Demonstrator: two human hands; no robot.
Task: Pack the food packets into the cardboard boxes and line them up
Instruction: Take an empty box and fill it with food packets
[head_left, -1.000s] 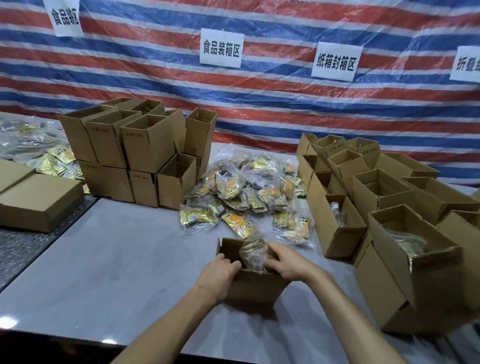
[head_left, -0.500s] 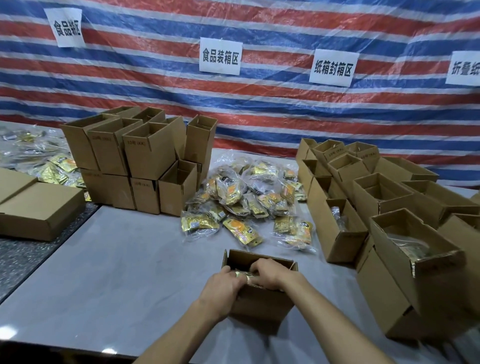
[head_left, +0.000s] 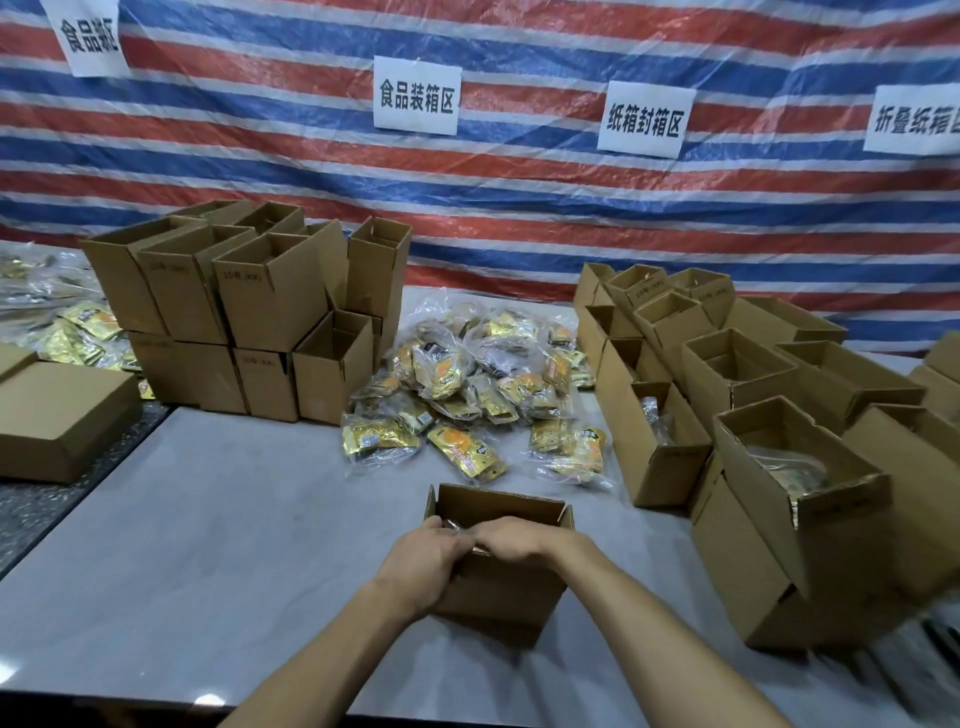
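Hands meet at the near rim of an open box (head_left: 501, 597) that stands on the grey counter (head_left: 234, 545), close to its front edge. The left hand (head_left: 426, 561) curls its fingers over the box's near left corner and grips the rim. The right hand (head_left: 519, 540) lies knuckles up with its fingers dipped inside the box, hidden, so I cannot tell whether they are clenched on anything. Between the two hands a crinkled bit of a clear food packet (head_left: 453, 526) shows at the rim, the rest of it down inside the box.

Just beyond the box lies a loose pile of packets (head_left: 467, 384), gold and orange in clear wrap. To its left a stack of empty boxes (head_left: 249, 306) stands two high, tops open. To its right, more open boxes (head_left: 737, 374) sit in rough rows; the nearest ones show packets inside. A flat closed carton (head_left: 62, 410) rests at the far left, with more packets (head_left: 78, 332) behind it. A red, white and blue striped tarp (head_left: 519, 208) hangs behind, carrying white paper signs (head_left: 417, 96).
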